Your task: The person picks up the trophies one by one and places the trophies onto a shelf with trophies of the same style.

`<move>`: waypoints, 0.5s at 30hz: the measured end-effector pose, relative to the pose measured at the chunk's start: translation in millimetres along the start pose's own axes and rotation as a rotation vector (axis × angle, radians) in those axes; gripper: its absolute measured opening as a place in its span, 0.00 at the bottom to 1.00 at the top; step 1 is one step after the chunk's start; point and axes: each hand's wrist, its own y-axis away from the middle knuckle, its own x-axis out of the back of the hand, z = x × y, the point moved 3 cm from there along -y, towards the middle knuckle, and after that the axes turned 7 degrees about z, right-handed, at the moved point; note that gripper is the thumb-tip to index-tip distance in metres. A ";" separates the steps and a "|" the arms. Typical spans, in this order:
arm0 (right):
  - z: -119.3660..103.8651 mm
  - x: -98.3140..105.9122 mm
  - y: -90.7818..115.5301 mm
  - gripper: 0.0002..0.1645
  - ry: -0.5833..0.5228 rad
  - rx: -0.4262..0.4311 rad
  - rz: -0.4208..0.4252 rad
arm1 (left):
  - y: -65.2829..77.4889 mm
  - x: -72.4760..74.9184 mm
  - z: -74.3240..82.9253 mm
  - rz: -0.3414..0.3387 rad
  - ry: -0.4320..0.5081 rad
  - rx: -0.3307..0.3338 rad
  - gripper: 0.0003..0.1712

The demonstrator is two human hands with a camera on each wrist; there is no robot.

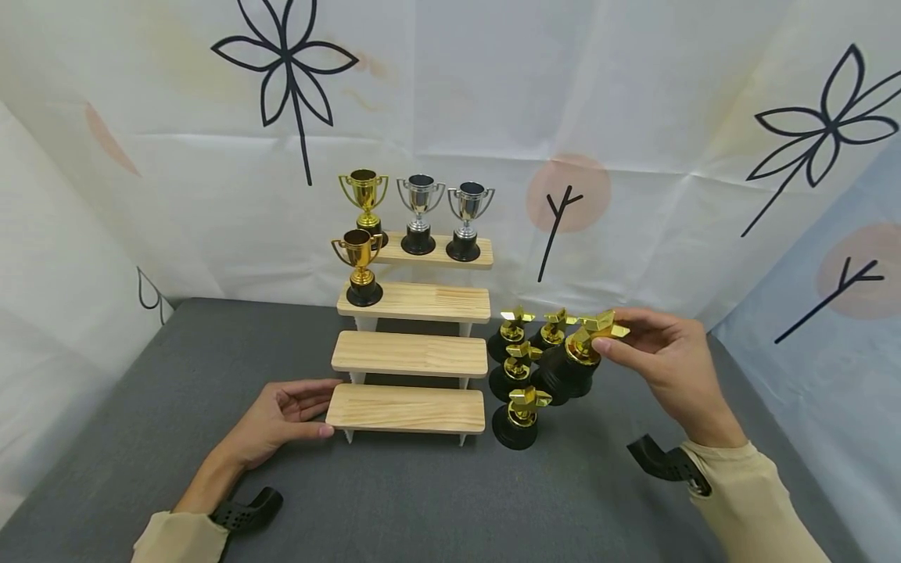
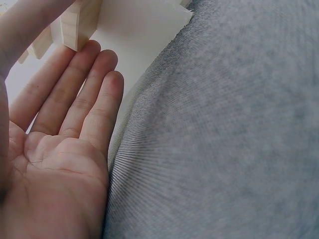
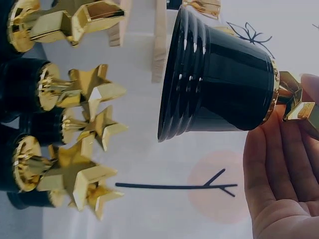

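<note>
— Pinching the gold top of a star trophy [image 1: 583, 352], your right hand [image 1: 669, 360] is right of centre in the head view, thumb on the near side.

— Is that trophy standing on the table [image 1: 394, 500]?

— You hold it raised and tilted, its black base toward the lower left. In your right wrist view, the base fills the upper middle of the frame, apart from the upright other star trophies [image 1: 515, 430] along the left edge. At least 4 of those show in your head view, just right of the wooden stand [image 1: 411, 352].

— And your left hand [image 1: 271, 422]?

— You have it left of centre, low in the head view, fingers straight and thumb spread away from them, touching the left end of the bottom shelf [image 1: 405, 408]. Your left wrist view shows the fingers nearly side by side, tips at a pale wooden edge toward the upper left.

— What do your other shelves bear?

— Above the middle of the frame, your top shelf [image 1: 438, 254] carries 1 gold cup [image 1: 364, 188] at its left, then 2 silver cups [image 1: 421, 194]. Your 2nd shelf [image 1: 436, 303] carries 1 copper-toned cup [image 1: 357, 249] at its left end.
</note>
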 end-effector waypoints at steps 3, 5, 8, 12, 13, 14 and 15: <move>-3.5 -5.3 -6.6 0.19 0.006 -0.003 -0.006 | 0.1 0.2 -0.5 0.002 -0.004 0.000 0.39; -5.6 -8.7 -11.7 0.19 0.021 0.003 -0.016 | 0.1 0.1 -0.6 0.001 -0.005 0.000 0.39; -8.6 -13.6 -19.9 0.17 0.032 0.017 -0.035 | 0.1 0.0 -0.7 0.000 -0.003 0.004 0.39; -11.0 -21.2 -30.0 0.16 0.019 0.025 -0.048 | 0.0 -0.4 0.0 0.000 0.002 0.010 0.39; -11.3 -23.3 -32.4 0.16 0.019 0.027 -0.048 | -0.1 -0.5 0.3 -0.001 0.003 0.010 0.39; -11.6 -25.5 -34.7 0.16 0.022 0.031 -0.049 | 0.0 -0.6 0.6 -0.003 0.005 0.010 0.39; -11.6 -27.6 -37.1 0.16 0.025 0.035 -0.047 | 0.0 -0.7 0.8 -0.005 0.008 0.008 0.39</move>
